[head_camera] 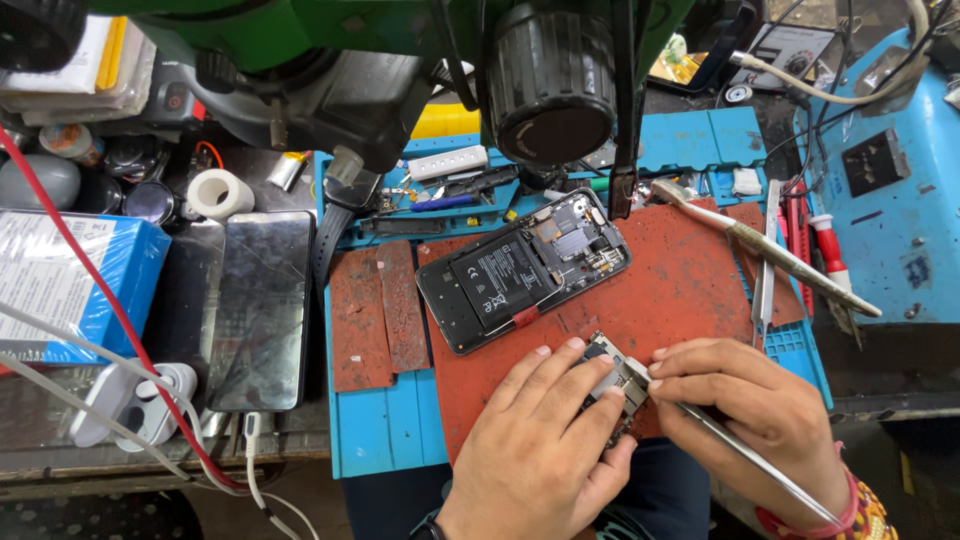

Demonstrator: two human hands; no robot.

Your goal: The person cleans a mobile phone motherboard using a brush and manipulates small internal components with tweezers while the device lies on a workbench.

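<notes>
We see our left hand (545, 445) gripping a small phone circuit board (615, 380), grey metal shields on dark board, pinned at the near edge of a worn red mat (690, 280). Our right hand (755, 415) pinches thin metal tweezers (750, 455) at the board's right edge. Just beyond lies an opened smartphone (520, 270), black battery exposed, under a microscope (550, 80).

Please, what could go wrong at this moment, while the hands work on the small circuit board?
1. The left hand pins the small circuit board near the red mat's front edge; a slip might send it off.
2. The metal tool in the right hand touches the board and could scratch it.
3. The opened phone lies close by, its battery exposed to a stray tool.
</notes>
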